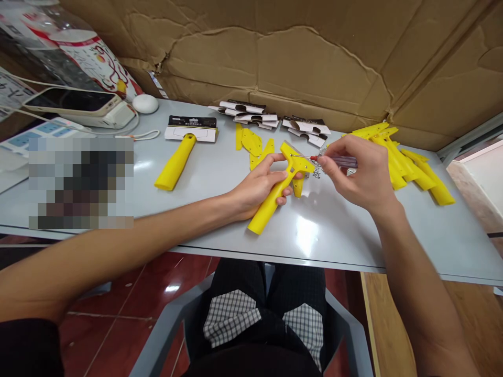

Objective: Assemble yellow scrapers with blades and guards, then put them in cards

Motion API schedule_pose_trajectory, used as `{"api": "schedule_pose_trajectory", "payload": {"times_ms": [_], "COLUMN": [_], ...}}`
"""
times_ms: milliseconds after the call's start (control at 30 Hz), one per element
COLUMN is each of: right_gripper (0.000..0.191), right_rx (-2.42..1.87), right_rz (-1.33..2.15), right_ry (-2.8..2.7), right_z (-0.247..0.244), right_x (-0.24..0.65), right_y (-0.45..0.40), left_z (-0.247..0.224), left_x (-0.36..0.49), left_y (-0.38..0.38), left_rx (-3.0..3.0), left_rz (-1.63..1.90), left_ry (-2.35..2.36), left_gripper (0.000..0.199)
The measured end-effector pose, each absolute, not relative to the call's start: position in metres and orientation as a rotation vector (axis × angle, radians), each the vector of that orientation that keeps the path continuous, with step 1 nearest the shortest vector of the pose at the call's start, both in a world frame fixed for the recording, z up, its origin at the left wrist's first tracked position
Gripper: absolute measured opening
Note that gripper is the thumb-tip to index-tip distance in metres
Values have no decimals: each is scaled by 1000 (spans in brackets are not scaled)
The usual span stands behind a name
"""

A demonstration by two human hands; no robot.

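Tabletop is leaving rm at frt R. Yellow handles are blocking rear R; cardboard is walling off back.

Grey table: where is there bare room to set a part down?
Bare table lies between the carded yellow handle and left hand, behind the left forearm; also along the front, from the held yellow tool past the right forearm, short of the yellow handle pile. Crowded: behind the left hand and beside the right hand, with yellow plates, screws and card sleeves.

Head camera — above lap, facing forward and down — desk near.
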State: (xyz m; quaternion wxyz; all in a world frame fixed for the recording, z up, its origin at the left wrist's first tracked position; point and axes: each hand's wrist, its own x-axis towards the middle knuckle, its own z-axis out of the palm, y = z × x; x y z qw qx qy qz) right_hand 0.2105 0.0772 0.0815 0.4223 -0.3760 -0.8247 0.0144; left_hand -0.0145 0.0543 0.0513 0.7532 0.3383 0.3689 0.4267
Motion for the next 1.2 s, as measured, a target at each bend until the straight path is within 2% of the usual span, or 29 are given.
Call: {"api": "schedule_pose_trajectory", "payload": {"times_ms": [433, 833, 933, 1033, 1200], "right_gripper": [2, 12, 5, 14, 6], "right_rx": [-967, -1008, -1020, -1004, -965], "right_rz": [25, 62, 94, 116, 65], "right_ry": [-2028, -2073, -2098, -2103, -2081], "right_z": [86, 83, 84, 85, 84], "right_x": [214, 213, 213, 213, 214], "right_y": [76, 75, 75, 75, 76], "left_z": [53, 54, 54, 53, 52], "left_x": [-14, -13, -13, -13, -14], "left_y": [55, 54, 54, 53, 54], "left_rx": [725, 732, 743, 746, 740], "left_rz": [933, 932, 931, 932, 932], "left_ry": [826, 831, 835, 828, 820], "left_gripper": [29, 30, 31, 30, 29]}}
